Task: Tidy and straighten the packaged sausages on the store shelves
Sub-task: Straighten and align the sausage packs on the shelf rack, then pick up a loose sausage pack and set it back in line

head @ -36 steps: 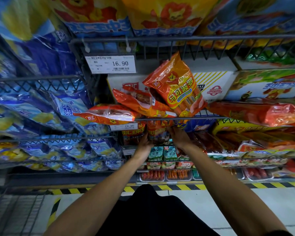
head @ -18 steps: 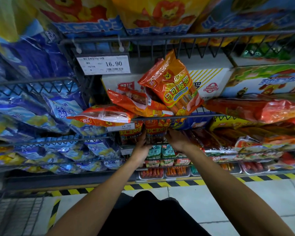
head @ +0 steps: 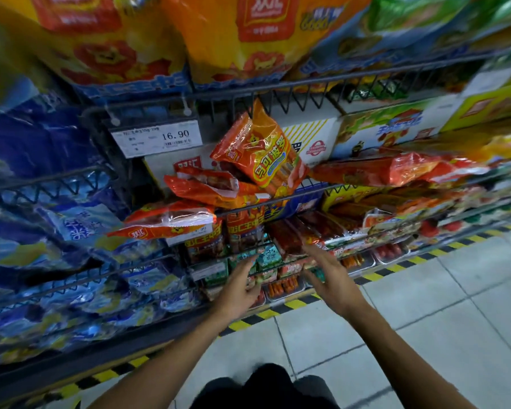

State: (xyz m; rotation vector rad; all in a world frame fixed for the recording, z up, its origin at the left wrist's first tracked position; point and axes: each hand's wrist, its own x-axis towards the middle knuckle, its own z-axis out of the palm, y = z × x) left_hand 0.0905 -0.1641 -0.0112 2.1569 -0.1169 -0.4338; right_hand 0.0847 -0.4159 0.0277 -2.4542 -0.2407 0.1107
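Orange-red sausage packs crowd a wire shelf. One upright pack (head: 261, 152) leans tilted over the rail, two others (head: 207, 190) lie flat beneath it, and another (head: 165, 222) juts out past the left end. Below the rail stand red packs (head: 244, 231) with yellow lettering. My left hand (head: 238, 286) hovers in front of the lower shelves, fingers relaxed and spread, holding nothing. My right hand (head: 326, 276) is beside it, fingers straight and pointing toward a dark red pack (head: 292, 234), also holding nothing. Neither hand touches a pack.
Blue snack bags (head: 71, 228) fill the wire baskets on the left. A price tag reading 16.90 (head: 157, 138) hangs from the upper rail (head: 307, 84). Large yellow bags (head: 248, 33) sit above. Small trays of sausages (head: 283, 286) line the bottom shelf. Yellow-black tape (head: 375, 274) edges the tiled floor.
Both hands have pulled back and down from the red packs under the rail and now hang free in front of the lower shelves. The view has tilted and moved closer.
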